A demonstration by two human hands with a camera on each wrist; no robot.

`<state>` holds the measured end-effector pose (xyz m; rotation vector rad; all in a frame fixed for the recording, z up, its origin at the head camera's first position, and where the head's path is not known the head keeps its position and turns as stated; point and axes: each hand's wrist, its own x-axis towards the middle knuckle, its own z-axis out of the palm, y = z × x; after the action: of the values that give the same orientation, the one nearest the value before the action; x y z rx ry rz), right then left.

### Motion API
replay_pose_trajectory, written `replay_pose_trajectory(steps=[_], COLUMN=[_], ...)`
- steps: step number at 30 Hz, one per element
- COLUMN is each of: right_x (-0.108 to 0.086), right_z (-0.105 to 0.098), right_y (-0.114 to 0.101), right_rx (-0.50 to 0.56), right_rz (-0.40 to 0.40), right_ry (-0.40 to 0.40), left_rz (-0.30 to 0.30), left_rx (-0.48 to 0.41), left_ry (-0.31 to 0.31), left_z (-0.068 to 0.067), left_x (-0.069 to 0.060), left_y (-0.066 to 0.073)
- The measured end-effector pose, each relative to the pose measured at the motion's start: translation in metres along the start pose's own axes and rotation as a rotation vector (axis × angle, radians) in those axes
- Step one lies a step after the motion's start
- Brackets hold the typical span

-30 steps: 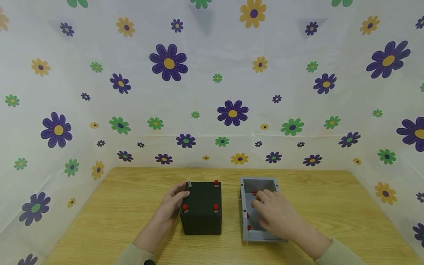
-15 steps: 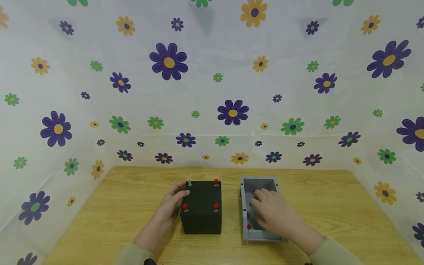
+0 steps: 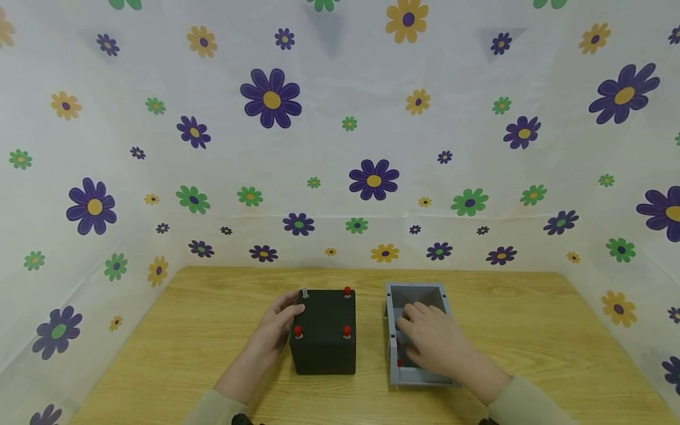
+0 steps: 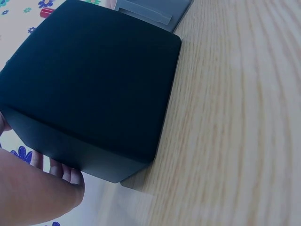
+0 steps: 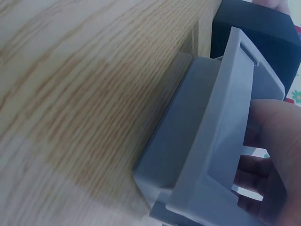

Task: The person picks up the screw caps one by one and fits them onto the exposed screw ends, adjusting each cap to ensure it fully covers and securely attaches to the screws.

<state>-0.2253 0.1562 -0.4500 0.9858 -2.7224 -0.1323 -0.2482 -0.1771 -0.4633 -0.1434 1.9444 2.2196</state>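
Note:
A black box (image 3: 324,319) stands on the table, with red-capped posts (image 3: 347,332) at three of its top corners and a bare metallic post (image 3: 304,293) at the back left one. My left hand (image 3: 273,330) holds the box's left side, thumb over the top edge and fingers along the side. To the right, my right hand (image 3: 432,336) reaches into a grey bin (image 3: 394,378) with bent fingers. Its fingertips are hidden, so whether they pinch something cannot be seen. A small red piece (image 3: 399,363) lies by the bin's left wall.
Both containers sit on a wood-grain table (image 3: 212,307), with a narrow gap between them. A white flower-patterned sheet (image 3: 329,147) rises behind and at both sides. The bin's raised walls surround the right hand.
My right hand has shifted slightly left and deeper into the bin, covering a red piece that was visible near the fingertips. My left hand and the black box stay put.

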Motion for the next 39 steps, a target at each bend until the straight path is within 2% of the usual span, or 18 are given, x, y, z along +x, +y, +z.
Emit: replay_pose_trajectory(steps=[13, 20, 32, 39], right_x=[0.005, 0.007, 0.01, 0.011], right_z=[0.004, 0.005, 0.012, 0.019], right_y=[-0.001, -0.002, -0.005, -0.005], right_rx=[-0.007, -0.002, 0.007, -0.008], right_rz=[0.023, 0.051, 0.094, 0.082], right_ry=[-0.026, -0.068, -0.089, -0.057], left_rz=[0.007, 0.001, 0.006, 0.002], left_rx=[-0.026, -0.018, -0.006, -0.006], left_ry=[-0.015, -0.014, -0.016, -0.013], left_z=[-0.001, -0.002, -0.002, -0.002], left_x=[0.001, 0.0, 0.001, 0.001], left_y=[-0.001, -0.001, -0.001, -0.002])
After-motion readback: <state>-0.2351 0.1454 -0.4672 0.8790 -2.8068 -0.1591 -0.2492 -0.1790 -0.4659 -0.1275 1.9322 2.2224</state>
